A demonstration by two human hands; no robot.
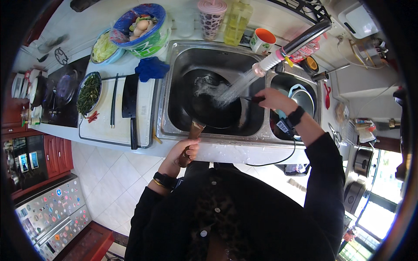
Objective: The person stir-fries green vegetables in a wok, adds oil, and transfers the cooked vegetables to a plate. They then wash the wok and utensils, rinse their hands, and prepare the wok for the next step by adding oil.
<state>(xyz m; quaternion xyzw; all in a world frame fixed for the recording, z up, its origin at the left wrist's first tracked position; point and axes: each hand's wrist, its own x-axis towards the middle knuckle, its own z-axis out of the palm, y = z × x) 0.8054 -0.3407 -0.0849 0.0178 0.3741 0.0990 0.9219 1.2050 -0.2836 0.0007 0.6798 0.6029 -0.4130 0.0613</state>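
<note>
My left hand (179,150) grips the brown wooden handle (195,130) of a dark wok (206,112). The wok rests tilted in the large basin of a stainless steel sink (217,133). From a spray hose head (260,69), a stream of water (237,86) pours into the wok and splashes inside it. Over the divider between the basins, my right hand (275,100) holds a dark-handled utensil (255,99) pointing into the wok. Its working end is hidden by the water, so its kind cannot be told.
Left of the sink, a cleaver (130,96) and chopsticks (114,101) lie on a cutting board (101,130) near a plate of greens (89,90). A blue cloth (151,69) sits behind them. The small basin holds a pot (303,99). A black cable (291,153) hangs below my right wrist.
</note>
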